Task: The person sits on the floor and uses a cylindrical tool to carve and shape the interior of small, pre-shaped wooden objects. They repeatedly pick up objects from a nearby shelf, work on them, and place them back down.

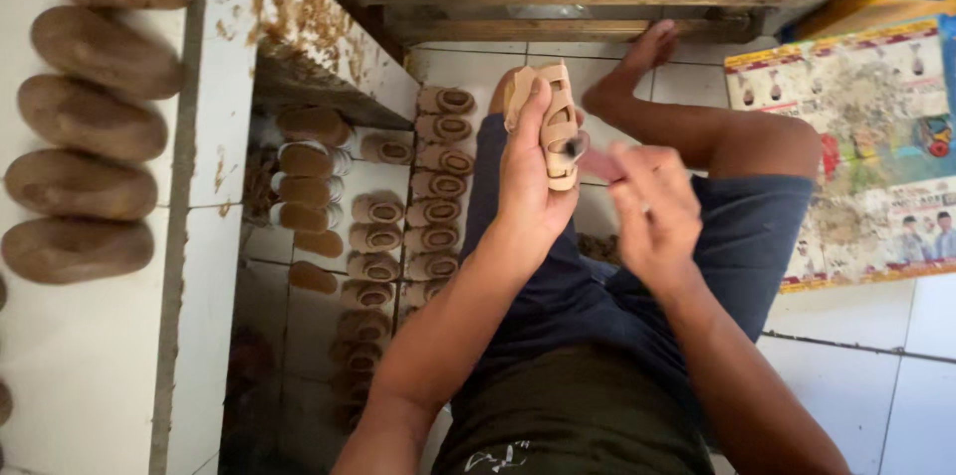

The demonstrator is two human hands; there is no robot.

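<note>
While the left hand (533,176) wraps closed around a tan strapped sandal upper (554,126), held upright above the lap, the right hand (652,211) pinches a small brush (588,154) whose dark tip touches the straps; its fingers are curled, though blur hides the exact grip. The upper looks light, soft and bendable, so holding it around the back, clear of the brushed face, seems wise. Rows of similar pieces (438,186) lie on the tiled floor (876,336), by the white shelf's (214,136) edge.
</note>
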